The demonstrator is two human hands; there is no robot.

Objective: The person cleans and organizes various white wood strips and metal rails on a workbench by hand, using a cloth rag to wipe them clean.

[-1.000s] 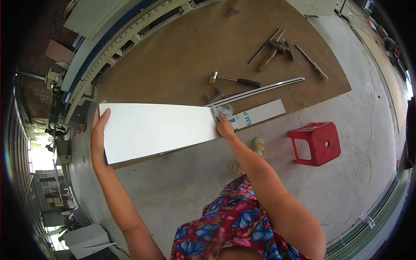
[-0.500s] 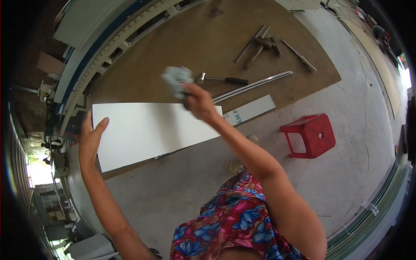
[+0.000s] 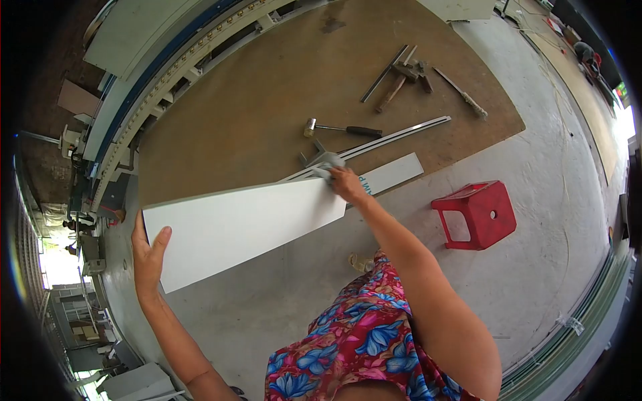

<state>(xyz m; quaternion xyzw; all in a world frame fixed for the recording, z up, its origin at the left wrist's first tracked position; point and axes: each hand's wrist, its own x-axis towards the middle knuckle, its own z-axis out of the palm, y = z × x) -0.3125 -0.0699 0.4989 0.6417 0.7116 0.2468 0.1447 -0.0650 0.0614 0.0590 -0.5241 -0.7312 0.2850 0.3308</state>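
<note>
A white rectangular panel [image 3: 244,230] is tilted at the near edge of the brown work table, its broad face toward me. My left hand [image 3: 150,254] grips its left end, thumb on the face and fingers behind the edge. At the panel's upper right corner, my right hand [image 3: 346,185] holds a grey rag [image 3: 326,162] against the top edge. Behind the panel lie a metal sliding rail [image 3: 401,136] and a white strip with green lettering [image 3: 394,175]. A hammer with a black handle [image 3: 364,131] rests farther in.
The brown table [image 3: 241,127] also carries a wooden-handled hammer [image 3: 394,90], a dark rod [image 3: 384,73] and a long thin tool [image 3: 461,93]. A red plastic stool [image 3: 478,214] stands on the floor at right. A large machine [image 3: 194,67] borders the table's far left.
My right hand has brought the rag down and rightward from above the panel to its upper right corner. The panel has tipped, its top edge now lower and showing.
</note>
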